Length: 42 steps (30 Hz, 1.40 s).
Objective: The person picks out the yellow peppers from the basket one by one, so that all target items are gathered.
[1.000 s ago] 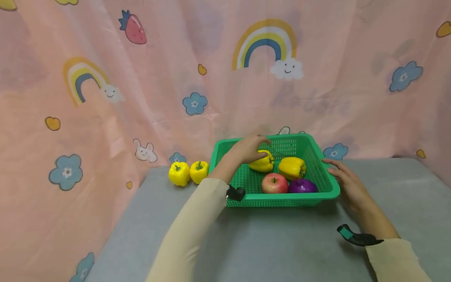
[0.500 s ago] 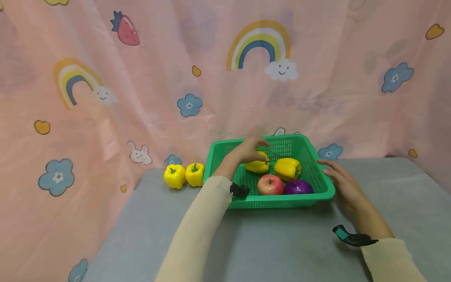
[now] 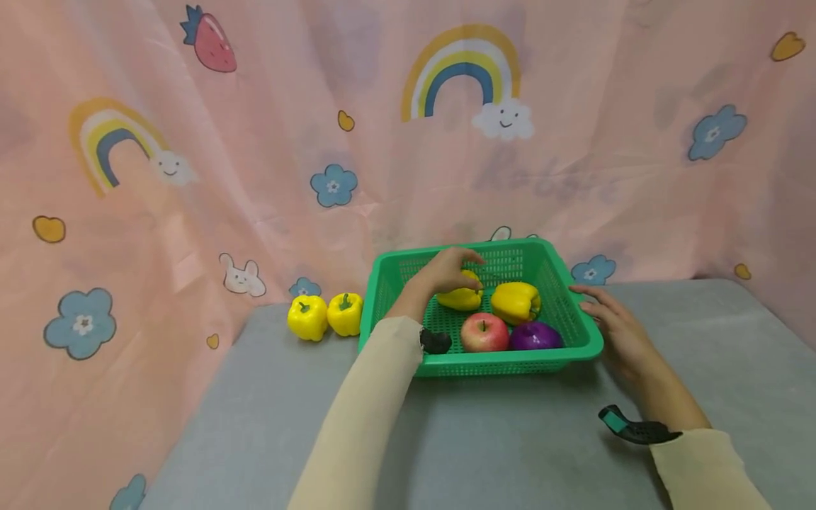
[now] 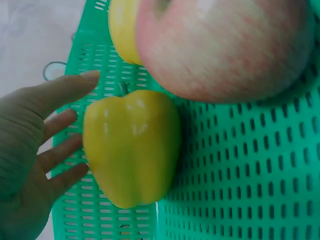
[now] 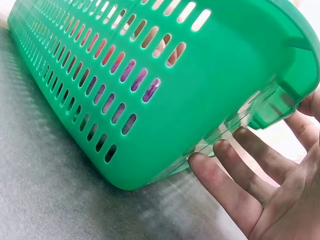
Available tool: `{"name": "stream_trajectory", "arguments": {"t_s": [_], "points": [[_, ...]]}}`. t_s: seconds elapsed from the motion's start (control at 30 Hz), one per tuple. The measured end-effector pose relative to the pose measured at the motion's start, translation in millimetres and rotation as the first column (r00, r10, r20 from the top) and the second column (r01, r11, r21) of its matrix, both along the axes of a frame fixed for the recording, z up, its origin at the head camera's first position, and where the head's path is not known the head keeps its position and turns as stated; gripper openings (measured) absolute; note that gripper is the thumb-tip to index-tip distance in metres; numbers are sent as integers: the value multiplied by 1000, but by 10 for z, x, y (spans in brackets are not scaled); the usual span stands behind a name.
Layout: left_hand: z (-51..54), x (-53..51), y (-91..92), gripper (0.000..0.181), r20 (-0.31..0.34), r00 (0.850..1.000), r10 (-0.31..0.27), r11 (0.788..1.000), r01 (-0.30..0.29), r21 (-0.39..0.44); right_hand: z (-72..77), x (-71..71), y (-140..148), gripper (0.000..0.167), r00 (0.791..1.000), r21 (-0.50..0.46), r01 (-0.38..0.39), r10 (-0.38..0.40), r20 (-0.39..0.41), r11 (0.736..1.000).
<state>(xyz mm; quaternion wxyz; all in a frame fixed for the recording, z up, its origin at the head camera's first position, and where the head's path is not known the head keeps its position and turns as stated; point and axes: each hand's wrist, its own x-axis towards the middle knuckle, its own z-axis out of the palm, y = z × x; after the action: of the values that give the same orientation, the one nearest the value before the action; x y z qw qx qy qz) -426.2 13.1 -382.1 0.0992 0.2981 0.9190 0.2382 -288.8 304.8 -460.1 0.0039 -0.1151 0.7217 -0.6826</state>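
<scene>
In the head view, my left hand point(image 3: 443, 275) reaches into a green plastic basket point(image 3: 510, 358), over a yellow bell pepper point(image 3: 460, 299). From the left wrist, the thumb and fingers spread along one side of that bell pepper point(image 4: 132, 150) without closing round it; fingertip contact cannot be made out. My right hand point(image 3: 627, 340) is at the basket's right side. In the right wrist view, the fingers of the right hand point(image 5: 265, 180) extend along the basket's end wall point(image 5: 225, 80), below the rim. A second yellow bell pepper point(image 3: 515, 302), a red apple point(image 3: 484, 333) and a glossy purple rounded thing point(image 3: 535, 336) lie inside.
Two more yellow bell peppers point(image 3: 308, 318) stand on the grey table point(image 3: 484, 439), left of the basket. A pink patterned curtain point(image 3: 268, 142) hangs close behind the table. Black straps are on both wrists.
The head view has shifted, so the whole scene sits slightly farther left. Both hands keep nearly the same place relative to the basket, and the peppers, apple and purple thing stay put.
</scene>
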Motion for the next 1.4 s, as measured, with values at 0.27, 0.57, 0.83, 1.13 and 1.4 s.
{"name": "stream_trajectory", "arguments": {"t_s": [0.27,0.57,0.83,1.13,1.4], "points": [[12,1,37,52,9,1000,-5,994,6,-109,28,5,4,30,1000,-51,-17,17,6,999],[33,21,-48,56,9,1000,1,980,1,-197,40,-22,-31,29,1000,-32,0,0,4,1000],[19,48,-60,59,60,998,-29,967,43,-252,27,-12,-22,31,1000,-3,20,-20,6,1000],[31,61,-41,56,68,997,-34,973,49,-227,24,4,-4,31,1000,18,26,-26,15,1000],[28,27,-67,55,88,996,-12,989,25,-146,14,-14,11,33,1000,20,23,-23,10,1000]]}}
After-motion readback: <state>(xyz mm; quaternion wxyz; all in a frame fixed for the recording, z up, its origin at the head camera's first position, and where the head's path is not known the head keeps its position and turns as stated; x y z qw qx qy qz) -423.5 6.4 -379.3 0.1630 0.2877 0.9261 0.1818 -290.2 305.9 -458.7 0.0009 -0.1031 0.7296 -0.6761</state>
